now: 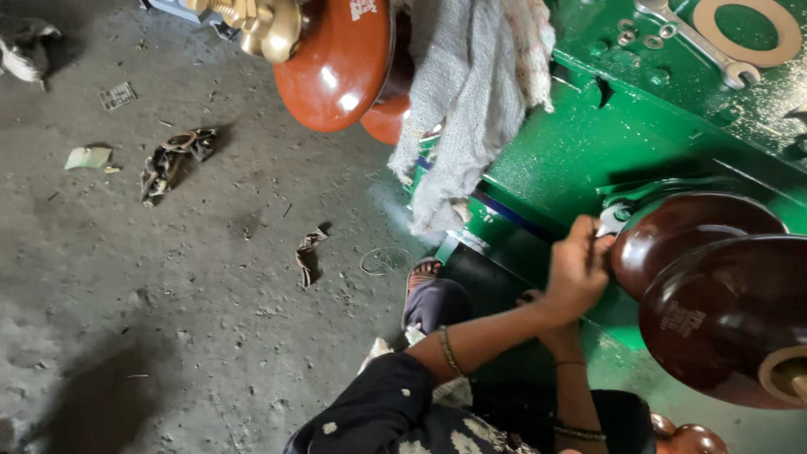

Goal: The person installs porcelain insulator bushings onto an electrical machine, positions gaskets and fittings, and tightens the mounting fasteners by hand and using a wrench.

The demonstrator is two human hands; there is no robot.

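Left hand [577, 271] grips a small metal fitting [614, 220] at the brown porcelain insulator [689, 235], right of frame; right hand [546, 324] tucked beneath it, against the green housing [580, 143].

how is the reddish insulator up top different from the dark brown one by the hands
The upper insulator is bright red-brown; the lower insulator is darker chocolate brown. The upper one carries a brass fitting and has a grey cloth hanging beside it; the lower one sits by the hands at its base, against the green housing. Both are glossy, rounded, stacked discs.
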